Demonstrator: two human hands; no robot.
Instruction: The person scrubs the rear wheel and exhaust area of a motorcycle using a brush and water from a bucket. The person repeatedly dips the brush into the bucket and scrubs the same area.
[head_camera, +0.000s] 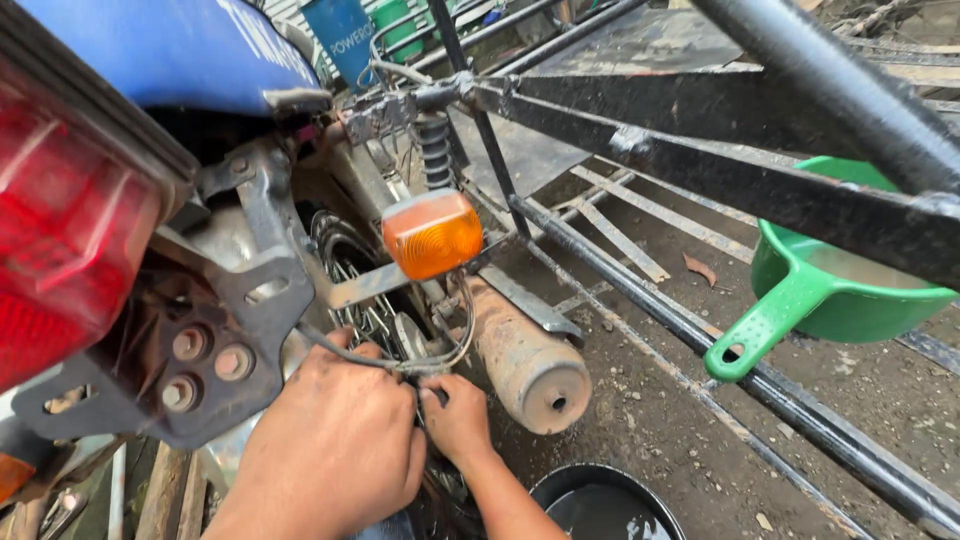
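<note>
A thin grey cable (385, 362) runs low behind the rear of a motorcycle, looping from the dark metal bracket (235, 320) toward the spoked rear wheel (365, 300), and both hands meet on it just beside the wheel. The left hand (335, 445) is curled over the cable with its knuckles up; its grip looks pressed together around the wire, though the fingertips are hidden under the hand. The right hand (458, 420) sits just beside it, touching it, its fingers bunched and pinching the cable's end near the spokes. Directly above the hands an orange turn signal (432, 235) sticks out on a flat metal arm, and the cable's loop hangs beneath it. To the right of the hands lies the rusty exhaust pipe (525, 360), its round end facing the camera. On the far left a red tail light (70, 230) fills the edge under a blue body panel (190, 45). Black welded bars of a sidecar frame (700, 170) cross the upper right, with a green plastic dipper (830, 290) resting on them. A black basin (605, 505) sits on the dirt ground (660, 430) below.
</note>
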